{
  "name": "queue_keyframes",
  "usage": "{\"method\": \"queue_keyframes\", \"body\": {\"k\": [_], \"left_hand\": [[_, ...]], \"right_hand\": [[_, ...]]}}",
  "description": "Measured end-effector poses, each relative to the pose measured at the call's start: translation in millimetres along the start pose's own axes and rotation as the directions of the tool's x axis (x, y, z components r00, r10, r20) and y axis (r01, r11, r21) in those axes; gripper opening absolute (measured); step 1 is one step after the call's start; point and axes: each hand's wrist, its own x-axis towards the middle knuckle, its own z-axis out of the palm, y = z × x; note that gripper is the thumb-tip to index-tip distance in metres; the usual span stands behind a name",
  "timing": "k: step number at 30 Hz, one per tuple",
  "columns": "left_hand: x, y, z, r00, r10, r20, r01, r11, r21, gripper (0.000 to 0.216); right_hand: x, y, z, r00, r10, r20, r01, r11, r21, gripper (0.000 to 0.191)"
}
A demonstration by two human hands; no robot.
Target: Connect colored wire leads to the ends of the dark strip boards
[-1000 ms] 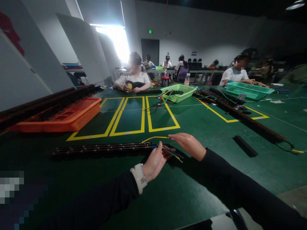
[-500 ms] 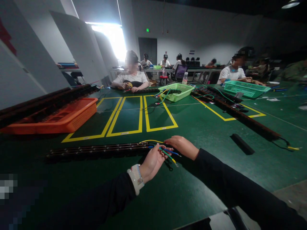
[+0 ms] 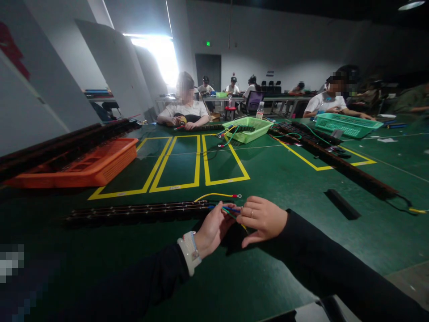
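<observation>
A long dark strip (image 3: pixel 140 211) with rows of small shiny points lies crosswise before me, with coloured wires leaving its right end. My left hand (image 3: pixel 212 229), wearing a white-banded watch, is closed around the blue and green wires (image 3: pixel 229 213) beside that end. My right hand (image 3: pixel 263 219) is over the free wire ends, thumb spread from the curved fingers, which touch or nearly touch the wires; the ends are partly hidden. Beyond both hands, a yellow wire (image 3: pixel 214 194) with a red-sleeved ring terminal (image 3: pixel 237 196) lies loose.
An orange basket (image 3: pixel 100 167) with dark strips stands at left. A light green basket (image 3: pixel 254 132) holds a wired strip, and a teal basket (image 3: pixel 348 126) stands right. Yellow tape outlines (image 3: pixel 177 187) mark the green table. A short black piece (image 3: pixel 342 205) lies right. Co-workers sit beyond.
My right hand has let go of the yellow wire and come down and right, over the blue and green wire ends. My left hand stays in place.
</observation>
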Motion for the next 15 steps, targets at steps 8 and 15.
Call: {"method": "queue_keyframes", "body": {"k": [8,15], "left_hand": [[3.0,-1.1,0.4,0.998,0.016,0.056,-0.016,1.000,0.005,0.035],[2.9,-1.5,-1.4,0.997,0.054,0.053,-0.054,0.998,0.007,0.034]], "right_hand": [[-0.3,-3.9,2.2,0.992,-0.117,0.041,0.121,0.988,-0.096,0.022],[-7.0,7.5,13.2,0.904,0.388,-0.180,-0.387,0.921,0.045,0.023]]}}
